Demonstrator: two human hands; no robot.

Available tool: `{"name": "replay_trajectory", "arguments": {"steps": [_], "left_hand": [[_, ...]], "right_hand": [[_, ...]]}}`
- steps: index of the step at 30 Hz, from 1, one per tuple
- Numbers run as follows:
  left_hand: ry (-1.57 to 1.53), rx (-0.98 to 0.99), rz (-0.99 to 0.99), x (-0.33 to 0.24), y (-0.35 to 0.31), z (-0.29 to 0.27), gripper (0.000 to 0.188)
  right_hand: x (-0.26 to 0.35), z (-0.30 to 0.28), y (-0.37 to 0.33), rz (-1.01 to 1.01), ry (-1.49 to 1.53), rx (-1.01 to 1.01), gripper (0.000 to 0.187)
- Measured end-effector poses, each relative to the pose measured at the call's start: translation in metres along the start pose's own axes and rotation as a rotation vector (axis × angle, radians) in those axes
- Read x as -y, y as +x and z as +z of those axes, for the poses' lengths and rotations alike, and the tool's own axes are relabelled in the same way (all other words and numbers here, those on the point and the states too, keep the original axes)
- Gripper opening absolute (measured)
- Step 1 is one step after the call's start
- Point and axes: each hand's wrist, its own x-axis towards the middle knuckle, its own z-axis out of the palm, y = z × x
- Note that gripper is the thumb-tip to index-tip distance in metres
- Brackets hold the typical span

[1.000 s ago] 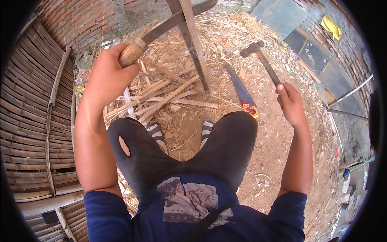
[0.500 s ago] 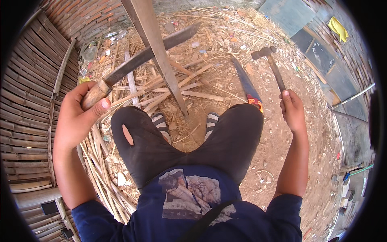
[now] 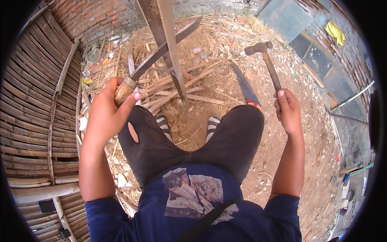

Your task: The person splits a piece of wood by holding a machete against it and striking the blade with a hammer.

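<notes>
My left hand (image 3: 111,107) is closed around the wooden handle of a machete (image 3: 150,61). Its dark blade slants up to the right and passes into the split of a tall wooden or bamboo length (image 3: 172,44), one half in front of the blade and one behind. The split length stands with its lower end near the ground between my feet. At the right, my right hand (image 3: 288,109) grips a hammer (image 3: 272,68) by its wooden handle, head up and apart from the blade. A handsaw (image 3: 243,84) with a red and yellow handle lies beyond my right knee.
Loose strips (image 3: 197,78) of split wood or bamboo lie crossed beyond my feet, among shavings and litter. A slatted bamboo wall (image 3: 30,113) rises close at the left, a brick wall (image 3: 92,18) at the back. Dark panels (image 3: 318,56) and a yellow cloth (image 3: 335,33) are at the right.
My left hand and the machete have moved to the right, and the upper part of the split length has shifted right too. The hammer has come slightly left and up, nearer the blade.
</notes>
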Motion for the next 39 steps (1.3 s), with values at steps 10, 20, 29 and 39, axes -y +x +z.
{"name": "replay_trajectory", "arguments": {"steps": [10,20,29,39], "left_hand": [[0.122,0.057,0.162,-0.031,0.029,0.007,0.047],[0.111,-0.028,0.082,-0.019,0.061,0.014,0.047],[0.124,-0.014,0.084,-0.013,0.065,0.016,0.047],[0.128,-0.055,0.074,-0.011,0.070,0.014,0.050]], "right_hand": [[0.102,0.036,0.012,-0.523,0.006,-0.289,0.035],[0.063,0.078,0.026,-0.299,-0.661,0.061,0.037],[0.126,0.073,0.038,-0.553,-0.194,-0.427,0.036],[0.117,0.094,0.055,-0.284,-0.783,0.105,0.041]]}}
